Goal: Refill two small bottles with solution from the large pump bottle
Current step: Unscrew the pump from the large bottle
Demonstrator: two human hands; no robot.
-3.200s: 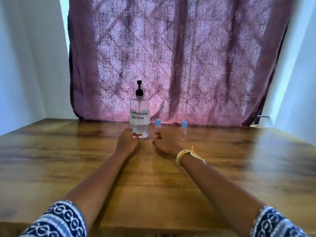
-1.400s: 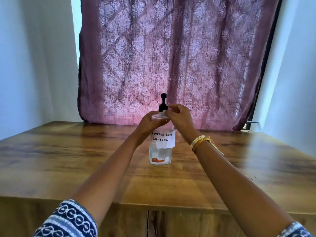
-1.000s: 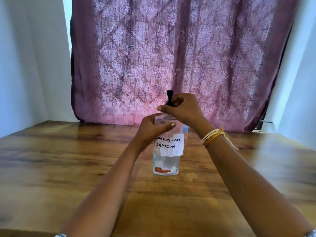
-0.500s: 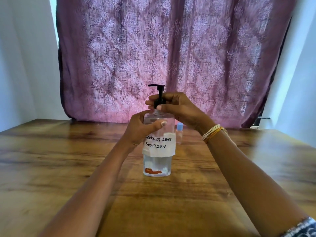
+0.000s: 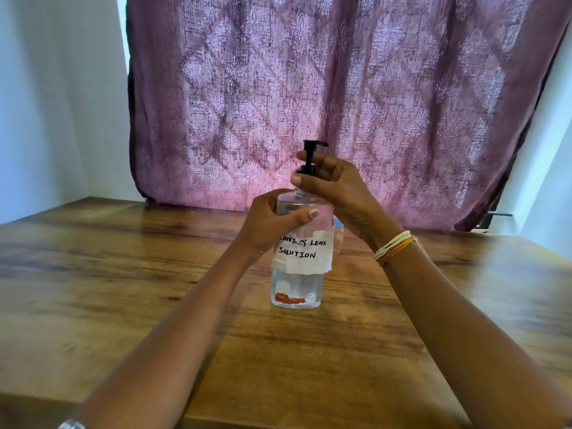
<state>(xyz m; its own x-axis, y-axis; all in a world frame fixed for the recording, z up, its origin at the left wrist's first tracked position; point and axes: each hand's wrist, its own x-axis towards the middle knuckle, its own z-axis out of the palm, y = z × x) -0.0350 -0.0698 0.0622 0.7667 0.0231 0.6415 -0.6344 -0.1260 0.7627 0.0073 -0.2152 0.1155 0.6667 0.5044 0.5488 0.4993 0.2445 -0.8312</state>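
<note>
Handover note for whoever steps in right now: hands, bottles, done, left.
Left hand: grips the pump bottle at its shoulder, steadying it upright on the table.
Right hand: fingers curled round the black pump collar; the nozzle points right.
Small bottles: one blue-capped bottle peeks out behind the pump bottle, cap on; the second is hidden from view.
Done: the pump bottle stands in front of the person, held in both hands. No solution transferred as far as can be seen.
Left: free the pump or top, uncap both small bottles, fill each, recap.
</note>
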